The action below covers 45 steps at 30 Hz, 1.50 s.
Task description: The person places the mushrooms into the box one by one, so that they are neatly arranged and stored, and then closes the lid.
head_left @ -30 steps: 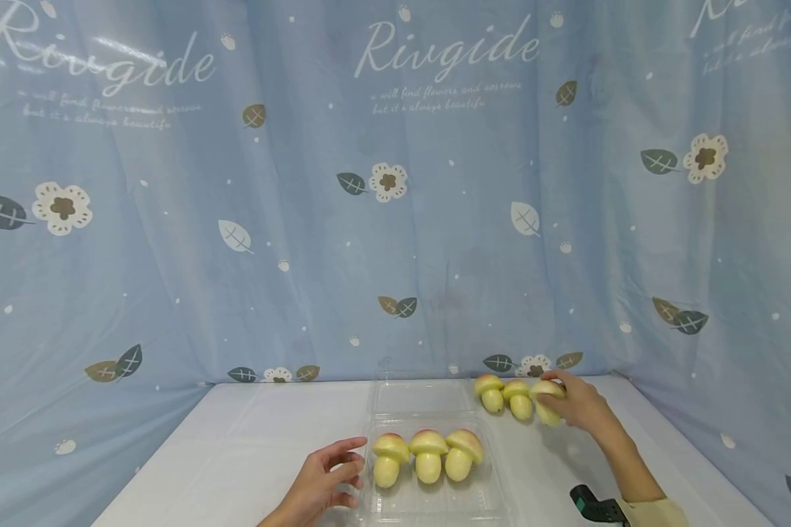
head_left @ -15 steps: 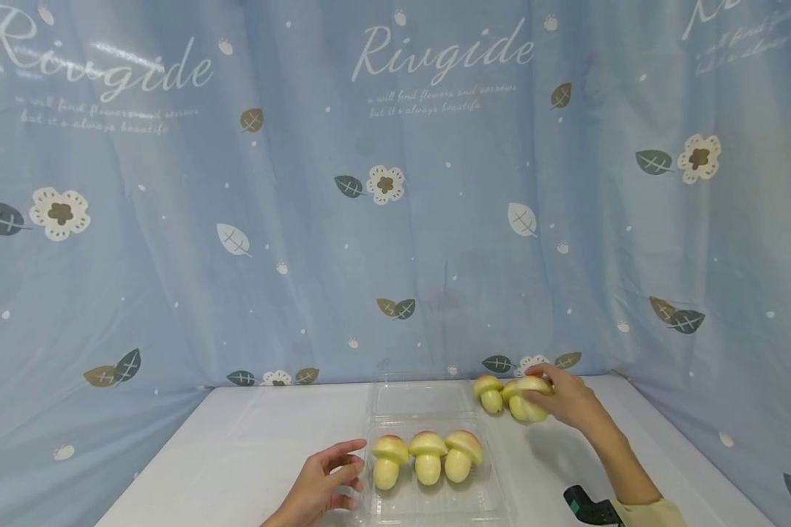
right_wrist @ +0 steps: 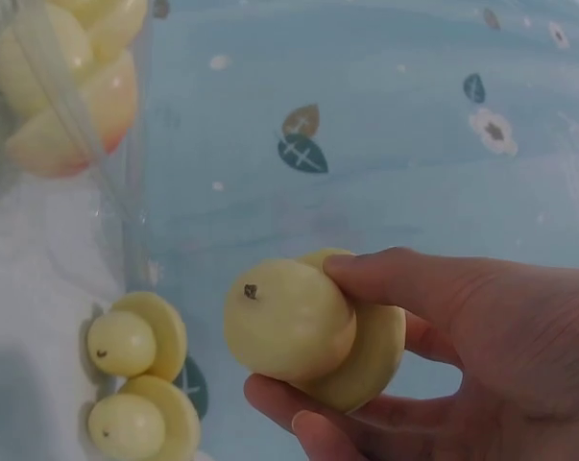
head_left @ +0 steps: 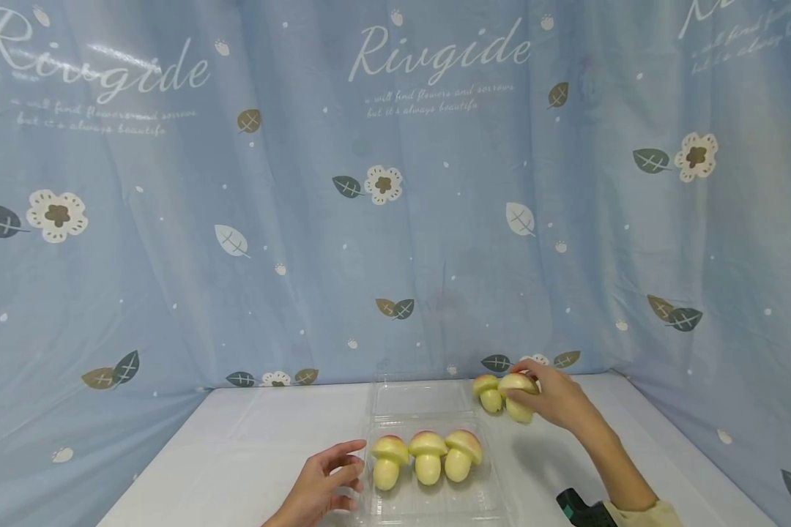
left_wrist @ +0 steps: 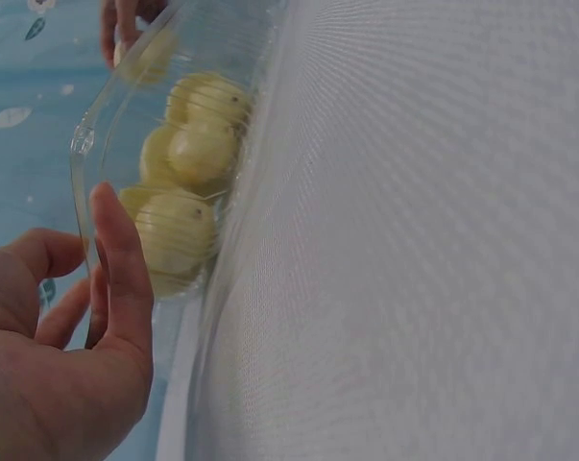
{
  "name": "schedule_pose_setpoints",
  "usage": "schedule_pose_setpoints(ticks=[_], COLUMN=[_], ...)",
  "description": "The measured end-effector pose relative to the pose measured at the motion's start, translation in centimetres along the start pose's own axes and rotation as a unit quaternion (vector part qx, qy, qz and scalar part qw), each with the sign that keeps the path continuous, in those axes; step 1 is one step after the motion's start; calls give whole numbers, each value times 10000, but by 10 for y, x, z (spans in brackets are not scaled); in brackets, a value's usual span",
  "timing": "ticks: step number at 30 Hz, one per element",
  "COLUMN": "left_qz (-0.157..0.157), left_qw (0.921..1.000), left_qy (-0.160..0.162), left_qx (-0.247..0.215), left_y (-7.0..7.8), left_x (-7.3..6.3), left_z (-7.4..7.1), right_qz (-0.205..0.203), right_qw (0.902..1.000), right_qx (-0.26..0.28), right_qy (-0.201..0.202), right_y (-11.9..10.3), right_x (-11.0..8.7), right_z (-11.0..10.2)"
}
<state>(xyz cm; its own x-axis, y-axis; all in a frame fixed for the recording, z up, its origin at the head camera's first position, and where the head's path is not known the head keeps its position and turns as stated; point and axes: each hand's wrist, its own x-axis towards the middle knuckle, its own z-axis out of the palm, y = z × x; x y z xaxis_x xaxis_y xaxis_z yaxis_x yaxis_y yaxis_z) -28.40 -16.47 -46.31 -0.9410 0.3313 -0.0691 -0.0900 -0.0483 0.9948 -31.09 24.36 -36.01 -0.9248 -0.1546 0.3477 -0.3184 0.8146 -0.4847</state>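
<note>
A clear plastic clamshell tray (head_left: 435, 501) lies open on the white table and holds three yellow mushroom-shaped toys with pink-tinged caps (head_left: 427, 454). My left hand (head_left: 332, 472) rests at the tray's left edge, its fingers relaxed and nothing in them; the left wrist view shows a fingertip (left_wrist: 111, 221) by the tray's rim (left_wrist: 83, 144). My right hand (head_left: 534, 391) grips another mushroom toy (head_left: 518, 395) by its cap, lifted off the table, stem towards the wrist camera (right_wrist: 289, 322). Two more mushroom toys (right_wrist: 135, 336) lie on the table behind it; the head view shows only one (head_left: 488, 391).
A blue printed curtain (head_left: 395, 183) hangs close behind the table and at both sides. The tray's clear lid (head_left: 422, 395) lies flat towards the curtain. A dark wrist-worn device (head_left: 576, 509) sits on my right forearm.
My right hand has picked up the rightmost mushroom toy from the row and carried it left, in front of the middle one. The left hand has stayed put.
</note>
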Motion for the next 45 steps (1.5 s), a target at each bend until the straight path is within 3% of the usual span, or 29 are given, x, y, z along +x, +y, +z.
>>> schedule_pose_setpoints(ticks=[16,31,45], left_qz=[-5,-31,27], left_qw=[10000,10000,10000], left_qy=[-18,-5,-40], left_qx=[-26,-43,-55], left_y=[0,-2,-2], left_x=[-1,0,0], left_z=[0,-1,-2], right_qz=[-23,-975,-1116], right_qw=[9963,9882,9855], right_qx=[723,963,941], right_qy=[-456,-689,-865], right_y=[-25,-42,-63], right_x=[-2,-5,-13], right_z=[17,29,45])
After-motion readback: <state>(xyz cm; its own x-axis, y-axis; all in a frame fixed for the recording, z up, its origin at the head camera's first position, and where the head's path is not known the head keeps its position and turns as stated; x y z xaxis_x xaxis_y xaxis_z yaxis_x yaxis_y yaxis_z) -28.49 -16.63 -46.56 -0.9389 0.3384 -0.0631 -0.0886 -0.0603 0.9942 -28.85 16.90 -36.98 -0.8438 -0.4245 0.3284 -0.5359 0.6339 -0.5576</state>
